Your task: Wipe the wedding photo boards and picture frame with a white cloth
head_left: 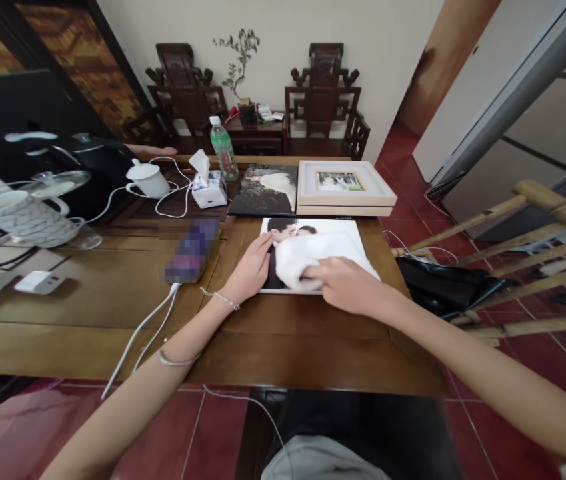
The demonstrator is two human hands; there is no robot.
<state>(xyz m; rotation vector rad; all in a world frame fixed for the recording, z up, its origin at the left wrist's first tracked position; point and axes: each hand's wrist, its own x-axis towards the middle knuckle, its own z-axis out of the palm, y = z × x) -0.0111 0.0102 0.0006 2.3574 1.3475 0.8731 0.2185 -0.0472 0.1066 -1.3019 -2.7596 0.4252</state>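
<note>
A white fluffy cloth (320, 257) is bunched in my right hand (350, 283), whose fingers are closed around it. The cloth rests on a photo panel (285, 233) that lies flat on the wooden table (307, 347), covering much of its middle and right side. The uncovered part of the print shows a couple, one in a dark suit. Along the panel's left edge lies my left hand (251, 268), fingers stretched out flat and touching the edge, gripping nothing.
Behind the panel lie a dark photo panel (257, 193) and a cream picture frame (307, 193). To the left are a phone (193, 250) on a white cable, a tissue box (210, 193), a green-labelled bottle (223, 150), a lidded cup (147, 179) and a patterned mug (27, 217).
</note>
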